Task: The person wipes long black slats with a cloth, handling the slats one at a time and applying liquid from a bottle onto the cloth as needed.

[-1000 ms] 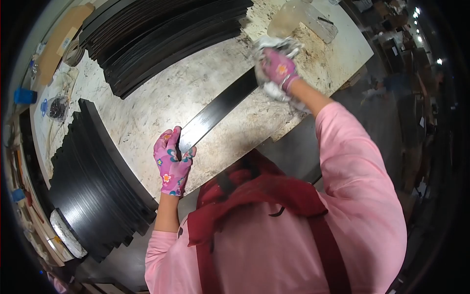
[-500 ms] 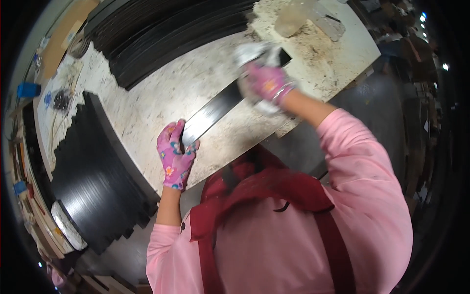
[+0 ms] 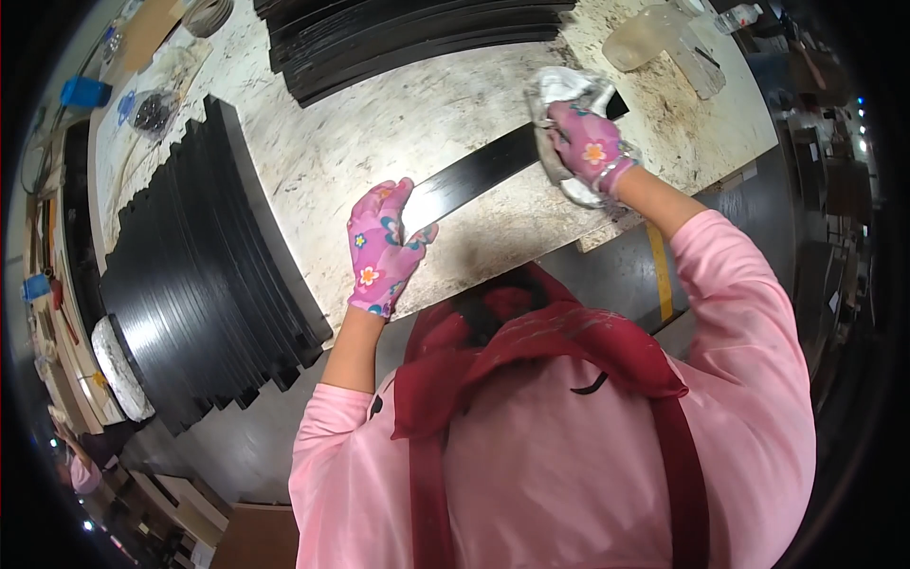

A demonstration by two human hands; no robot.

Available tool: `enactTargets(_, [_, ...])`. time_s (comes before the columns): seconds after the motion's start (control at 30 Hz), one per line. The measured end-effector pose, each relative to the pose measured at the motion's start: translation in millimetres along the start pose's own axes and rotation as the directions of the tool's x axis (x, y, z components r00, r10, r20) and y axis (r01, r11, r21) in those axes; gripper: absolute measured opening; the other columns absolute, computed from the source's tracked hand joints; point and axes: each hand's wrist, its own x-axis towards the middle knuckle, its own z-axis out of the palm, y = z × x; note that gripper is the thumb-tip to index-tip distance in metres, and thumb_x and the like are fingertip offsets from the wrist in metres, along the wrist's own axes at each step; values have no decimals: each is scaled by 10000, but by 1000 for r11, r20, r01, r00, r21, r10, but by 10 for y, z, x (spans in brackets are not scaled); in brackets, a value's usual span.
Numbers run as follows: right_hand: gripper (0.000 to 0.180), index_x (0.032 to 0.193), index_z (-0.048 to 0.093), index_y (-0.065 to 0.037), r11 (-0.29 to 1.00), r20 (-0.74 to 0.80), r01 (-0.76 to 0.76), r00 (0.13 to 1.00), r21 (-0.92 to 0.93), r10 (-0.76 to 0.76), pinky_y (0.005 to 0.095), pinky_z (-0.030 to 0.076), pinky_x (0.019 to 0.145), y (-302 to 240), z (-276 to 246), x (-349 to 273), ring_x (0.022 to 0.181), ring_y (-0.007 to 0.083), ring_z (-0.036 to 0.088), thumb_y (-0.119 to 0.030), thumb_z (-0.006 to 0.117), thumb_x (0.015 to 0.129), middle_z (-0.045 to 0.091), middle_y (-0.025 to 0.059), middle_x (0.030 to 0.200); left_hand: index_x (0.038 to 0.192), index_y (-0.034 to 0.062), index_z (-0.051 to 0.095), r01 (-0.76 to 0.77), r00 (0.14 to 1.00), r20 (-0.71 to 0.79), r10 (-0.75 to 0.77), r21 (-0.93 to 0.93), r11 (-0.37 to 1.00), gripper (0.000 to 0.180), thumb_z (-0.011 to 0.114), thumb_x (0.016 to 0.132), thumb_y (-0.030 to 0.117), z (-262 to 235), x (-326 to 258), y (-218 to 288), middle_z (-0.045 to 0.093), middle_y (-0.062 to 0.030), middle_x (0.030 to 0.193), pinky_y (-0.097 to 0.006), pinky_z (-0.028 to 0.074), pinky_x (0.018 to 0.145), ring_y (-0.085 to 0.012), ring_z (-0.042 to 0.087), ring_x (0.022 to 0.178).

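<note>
A flat, glossy black strip (image 3: 479,175) lies slantwise on the worktable (image 3: 464,251). My left hand (image 3: 384,248), in a pink flowered glove, grips its near left end between thumb and fingers. Towards the far right end, my right hand (image 3: 588,147), gloved alike, presses a crumpled whitish cloth (image 3: 567,87) onto the strip. The cloth drapes over both long edges and hides the part beneath it. Only a short black tip shows beyond the cloth.
Black strips are piled at the back (image 3: 417,43), and another stack (image 3: 204,266) stands at the left. A cloudy plastic jug (image 3: 645,38) lies back right, near a small clear bottle (image 3: 737,18). A blue container (image 3: 85,92) is at the far left. Brown grime marks the tabletop.
The whole view has shifted, so the table and strip appear farther right. My right hand, blurred before, now shows sharply with the cloth near the strip's far end. My left hand keeps its grip.
</note>
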Motion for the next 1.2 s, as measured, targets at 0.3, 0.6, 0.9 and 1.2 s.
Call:
enactTargets(0.3, [305,1106,491,-74,953,225,273,928,134,-298,451,499,534,-1351,279,162,577,316,619,-260,545,870,613,135,679,1184,52,606,-58,998,-20,59,53,997,576,791,670,233,-52,-35,-129,581,-186,1152,-425,415,946,-364,510,1089])
enactTargets(0.6, [197,1041,558,-107,944,2,-324,946,-54,325,470,483,699,690,48,-41,791,403,625,-223,532,884,644,215,828,1244,74,583,-95,992,99,80,153,984,561,742,722,204,-188,91,134,569,-179,1177,-414,390,979,-354,485,1160])
enactTargets(0.9, [249,1088,560,-112,919,-27,-395,919,-3,394,475,491,720,589,94,-53,820,398,631,-241,542,876,659,206,868,1152,122,659,-229,966,161,202,173,958,447,728,713,168,-113,204,166,588,-173,1165,-430,473,891,-351,567,1062])
enactTargets(1.2, [208,1014,548,-83,927,-57,-371,926,53,374,476,491,706,574,52,-55,790,412,624,-231,546,869,646,222,834,1163,124,642,-404,897,243,370,109,908,424,691,751,212,279,668,439,574,-173,1225,-428,453,943,-352,553,1110])
